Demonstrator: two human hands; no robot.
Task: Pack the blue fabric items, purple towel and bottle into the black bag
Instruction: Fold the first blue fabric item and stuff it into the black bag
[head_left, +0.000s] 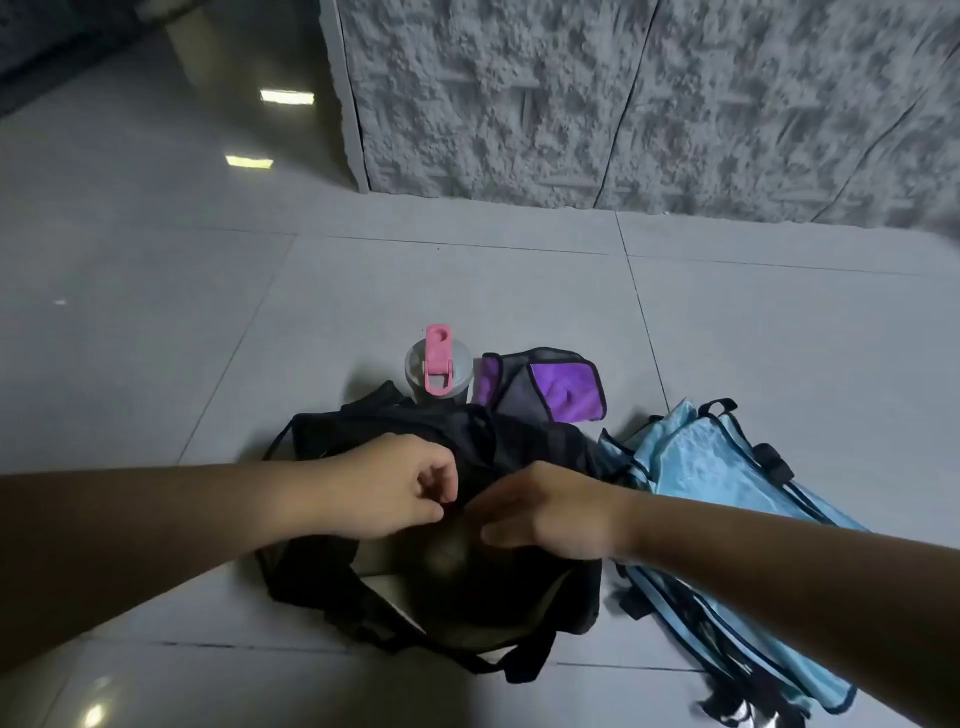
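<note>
Working at the top of the black bag (431, 519) on the tiled floor (156, 322), both hands met over its middle, seemingly to open it; the left hand (384, 488) had fingers curled, pinching something small, perhaps a zip pull, while the right hand (550, 512) lay loosely curled on the fabric; the bottle (438, 370) and purple towel (543, 385) waited at twelve o'clock, the blue fabric items (727, 525) at three, all within reach, unpacked.
</note>
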